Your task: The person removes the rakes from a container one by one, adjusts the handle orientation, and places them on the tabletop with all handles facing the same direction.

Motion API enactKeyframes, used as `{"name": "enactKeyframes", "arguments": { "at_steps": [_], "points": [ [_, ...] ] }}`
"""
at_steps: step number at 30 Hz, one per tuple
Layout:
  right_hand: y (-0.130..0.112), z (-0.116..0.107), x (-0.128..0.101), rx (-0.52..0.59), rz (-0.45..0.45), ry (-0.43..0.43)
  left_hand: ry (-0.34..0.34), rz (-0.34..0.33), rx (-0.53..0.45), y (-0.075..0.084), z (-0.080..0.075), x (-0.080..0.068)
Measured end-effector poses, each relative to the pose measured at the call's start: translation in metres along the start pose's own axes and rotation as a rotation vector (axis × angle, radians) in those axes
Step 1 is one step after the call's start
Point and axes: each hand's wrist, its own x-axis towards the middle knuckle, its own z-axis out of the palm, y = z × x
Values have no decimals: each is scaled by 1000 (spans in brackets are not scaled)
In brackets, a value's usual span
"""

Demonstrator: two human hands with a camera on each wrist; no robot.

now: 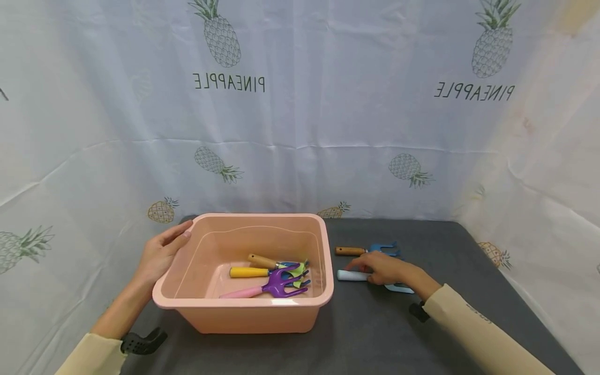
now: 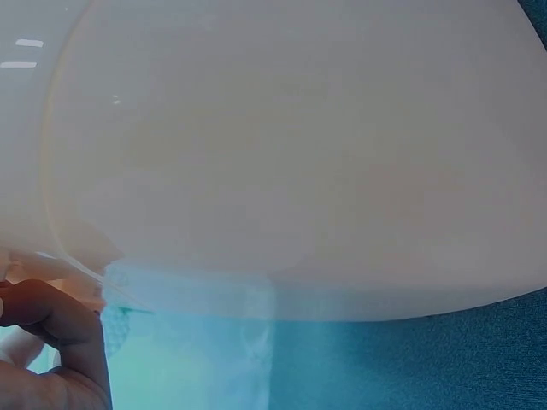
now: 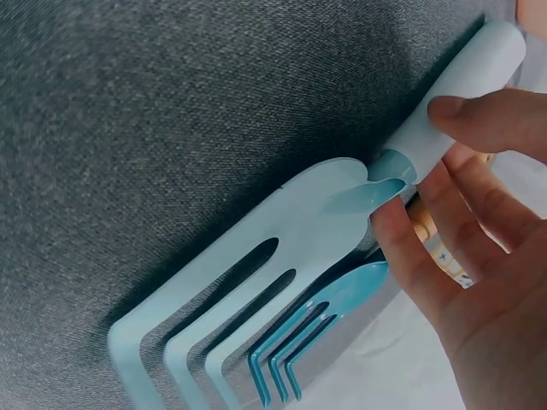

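Pink plastic basin (image 1: 262,312) is the landmark in the head view: left hand (image 1: 161,252) grips its left rim, right hand (image 1: 384,268) just right of it closes on the pale-blue rake (image 1: 351,276) lying on grey cloth; a darker blue rake (image 1: 375,251) lies just behind, so snagging tines looks likely. Open mat right of the basin. Left wrist view: basin wall (image 2: 282,154) fills the frame, fingers (image 2: 60,342) curled beneath the rim. Right wrist view: fingertips (image 3: 479,115) pinch the white handle (image 3: 461,94); thin pinch may slip.
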Motion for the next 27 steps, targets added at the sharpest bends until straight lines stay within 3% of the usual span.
{"name": "enactKeyframes", "arguments": {
  "at_steps": [7, 17, 27],
  "points": [
    [-2, 1, 1, 13, 66, -18, -6, -7, -6, 0, 1, 0],
    [-8, -11, 0, 21, -30, 80, 7, 17, -35, -2, 1, 0],
    [-30, -53, 1, -33, -28, 169, 1, 4, -39, -1, 0, 1]
  ]
}}
